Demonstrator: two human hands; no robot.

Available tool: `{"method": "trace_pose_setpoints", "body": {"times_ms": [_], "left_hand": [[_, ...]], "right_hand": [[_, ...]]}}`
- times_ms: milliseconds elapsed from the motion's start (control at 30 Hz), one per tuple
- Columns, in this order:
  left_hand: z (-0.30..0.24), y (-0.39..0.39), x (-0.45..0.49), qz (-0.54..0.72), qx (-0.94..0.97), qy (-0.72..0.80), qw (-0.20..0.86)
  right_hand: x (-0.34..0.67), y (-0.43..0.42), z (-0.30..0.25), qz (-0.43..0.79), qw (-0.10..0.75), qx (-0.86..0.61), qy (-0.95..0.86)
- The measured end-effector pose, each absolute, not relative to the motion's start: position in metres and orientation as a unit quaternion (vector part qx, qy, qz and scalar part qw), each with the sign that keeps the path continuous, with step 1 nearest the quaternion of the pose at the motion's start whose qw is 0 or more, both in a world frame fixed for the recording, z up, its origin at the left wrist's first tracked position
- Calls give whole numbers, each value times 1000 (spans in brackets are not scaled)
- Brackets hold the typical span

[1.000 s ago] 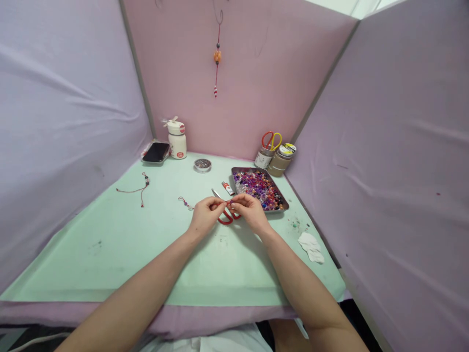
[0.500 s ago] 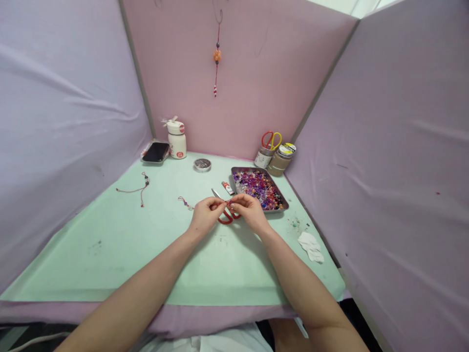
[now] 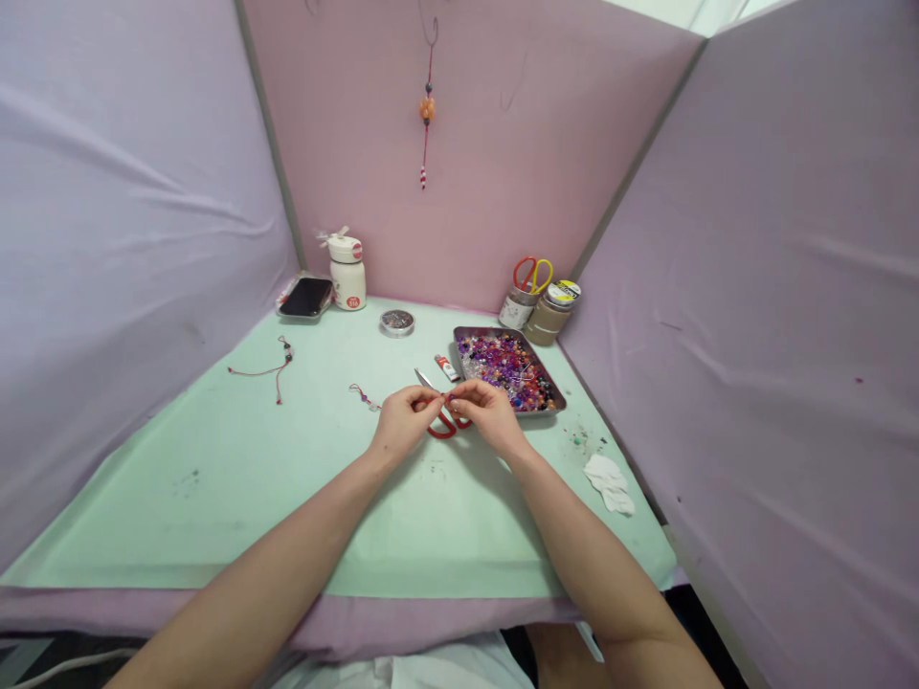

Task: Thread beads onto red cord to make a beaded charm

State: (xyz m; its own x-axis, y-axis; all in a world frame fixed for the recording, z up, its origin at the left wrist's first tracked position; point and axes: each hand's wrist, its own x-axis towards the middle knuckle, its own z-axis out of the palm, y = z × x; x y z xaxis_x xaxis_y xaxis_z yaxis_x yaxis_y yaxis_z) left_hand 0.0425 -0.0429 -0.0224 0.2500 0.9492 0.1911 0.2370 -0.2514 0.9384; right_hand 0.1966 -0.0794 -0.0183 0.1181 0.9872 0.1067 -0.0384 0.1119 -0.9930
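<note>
My left hand (image 3: 409, 418) is closed in a pinch, its fingertips meeting those of my right hand (image 3: 486, 410) over the table. A thin red cord with a purple and a clear bead (image 3: 366, 399) comes out on the far side of my left hand; the hand hides the rest of it. At my right fingertips, also pinched, a small purple bead (image 3: 452, 397) shows, too tiny to make out fully. Beneath both hands lie red-handled scissors (image 3: 440, 431), blades pointing away and partly covered by my fingers.
Just beyond my right hand is a metal tray (image 3: 544, 413) of mixed beads, beside a small tube (image 3: 446, 367). Farther back stand a round tin (image 3: 397, 323), a white bottle (image 3: 349, 284), a phone (image 3: 305, 298) and jars (image 3: 549, 316). A knotted cord (image 3: 258, 370) lies left, crumpled tissue (image 3: 610, 484) right.
Almost nothing differs. Both hands keep their pinch in the same place, with only a very slight shift of the fingertips and the view.
</note>
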Motion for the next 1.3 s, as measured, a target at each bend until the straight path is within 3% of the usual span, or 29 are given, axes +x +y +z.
{"method": "trace_pose_setpoints", "body": {"times_ms": [800,1300], "left_hand": [[-15,-42,42,401,644,409,507],[-19,-41,43,410,647,404,500]], "right_hand": [[194,-81,-20,353,561,-526,-533],[193,-82,-21,370,549,-530,-530]]}}
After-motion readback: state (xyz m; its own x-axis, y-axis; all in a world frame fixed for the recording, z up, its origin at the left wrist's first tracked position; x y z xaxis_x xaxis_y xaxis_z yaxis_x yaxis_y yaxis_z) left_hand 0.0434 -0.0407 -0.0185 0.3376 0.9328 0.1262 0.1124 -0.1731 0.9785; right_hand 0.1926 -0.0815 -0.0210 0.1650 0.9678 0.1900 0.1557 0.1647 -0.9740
